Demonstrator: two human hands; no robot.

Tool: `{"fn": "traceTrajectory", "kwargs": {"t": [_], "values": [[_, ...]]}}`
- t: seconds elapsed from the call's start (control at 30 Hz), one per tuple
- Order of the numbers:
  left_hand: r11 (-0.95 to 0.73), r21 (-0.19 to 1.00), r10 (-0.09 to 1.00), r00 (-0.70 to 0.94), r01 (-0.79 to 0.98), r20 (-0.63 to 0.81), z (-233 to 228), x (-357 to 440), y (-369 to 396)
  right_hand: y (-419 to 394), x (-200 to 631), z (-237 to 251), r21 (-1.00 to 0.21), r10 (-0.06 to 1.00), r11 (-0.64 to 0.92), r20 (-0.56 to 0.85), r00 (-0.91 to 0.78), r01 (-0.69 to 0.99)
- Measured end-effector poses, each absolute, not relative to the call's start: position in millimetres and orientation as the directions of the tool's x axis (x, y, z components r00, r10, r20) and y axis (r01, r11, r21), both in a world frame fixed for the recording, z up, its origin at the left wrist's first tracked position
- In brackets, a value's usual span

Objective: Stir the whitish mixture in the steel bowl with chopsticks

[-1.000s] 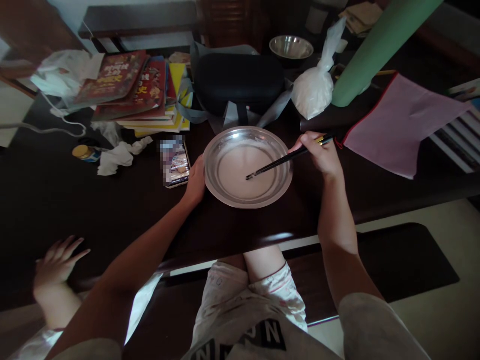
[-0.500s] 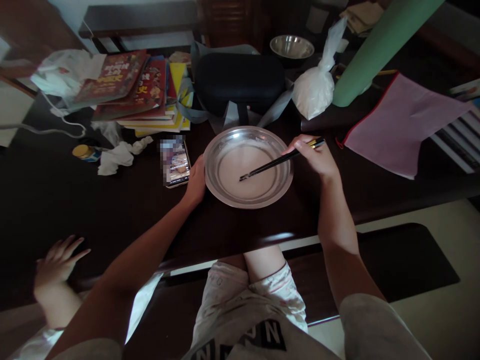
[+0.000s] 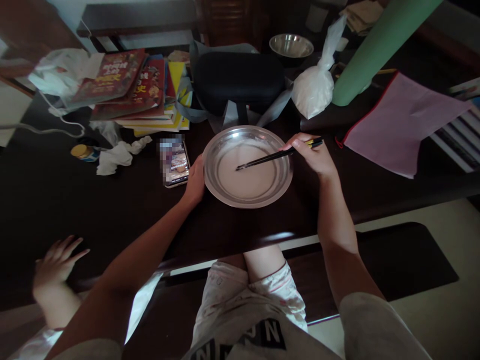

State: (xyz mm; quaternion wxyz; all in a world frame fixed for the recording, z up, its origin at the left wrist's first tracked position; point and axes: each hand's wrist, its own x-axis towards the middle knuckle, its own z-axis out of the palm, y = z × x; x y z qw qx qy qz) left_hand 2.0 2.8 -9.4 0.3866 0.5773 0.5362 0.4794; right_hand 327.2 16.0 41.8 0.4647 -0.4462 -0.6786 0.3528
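Observation:
A shiny metal bowl (image 3: 213,186) stands on the dark table, with a pale, milky mixture (image 3: 247,177) in its bottom. My left hand (image 3: 195,180) is closed on the bowl's left rim; its fingers are partly hidden behind the wall. Black chopsticks (image 3: 262,159) with gold bands are gripped in my right hand (image 3: 310,154) at the bowl's right side. Their tips dip into the mixture left of its middle. Just left of my left hand lies a phone (image 3: 175,162) with its screen lit and partly blurred out.
Behind the bowl sits a black case (image 3: 240,80), with stacked books (image 3: 127,90) to its left. A knotted bag of white powder (image 3: 313,95), a green post (image 3: 375,60) and a pink pouch (image 3: 401,125) are on the right. Another person's hand (image 3: 58,265) rests at lower left.
The chopstick tips have shifted slightly left and away from me within the mixture. My left hand stays at the bowl, which keeps its place.

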Motion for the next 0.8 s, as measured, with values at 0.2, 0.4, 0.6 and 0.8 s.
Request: {"fn": "traceTrajectory", "kwargs": {"t": [0.2,0.4,0.6,0.8], "values": [[-0.111,0.958,0.991,-0.047,0.263,0.128,-8.4,2.5,2.4,15.5,336.7,42.4,-0.891,0.937,0.348,0.342,-0.073,0.291],[-0.116,0.962,0.988,-0.071,0.248,0.137,-10.1,2.0,3.3,15.5,329.0,41.7,-0.888,0.932,0.357,0.319,-0.171,0.291],[-0.124,0.964,0.988,-0.061,0.237,0.142,-12.7,2.1,4.4,16.6,334.7,41.1,-0.896,0.938,0.346,0.338,-0.077,0.278],[-0.115,0.971,0.989,-0.069,0.209,0.131,-16.4,0.5,5.1,16.0,328.4,42.5,-0.885,0.932,0.359,0.32,-0.173,0.298]]}}
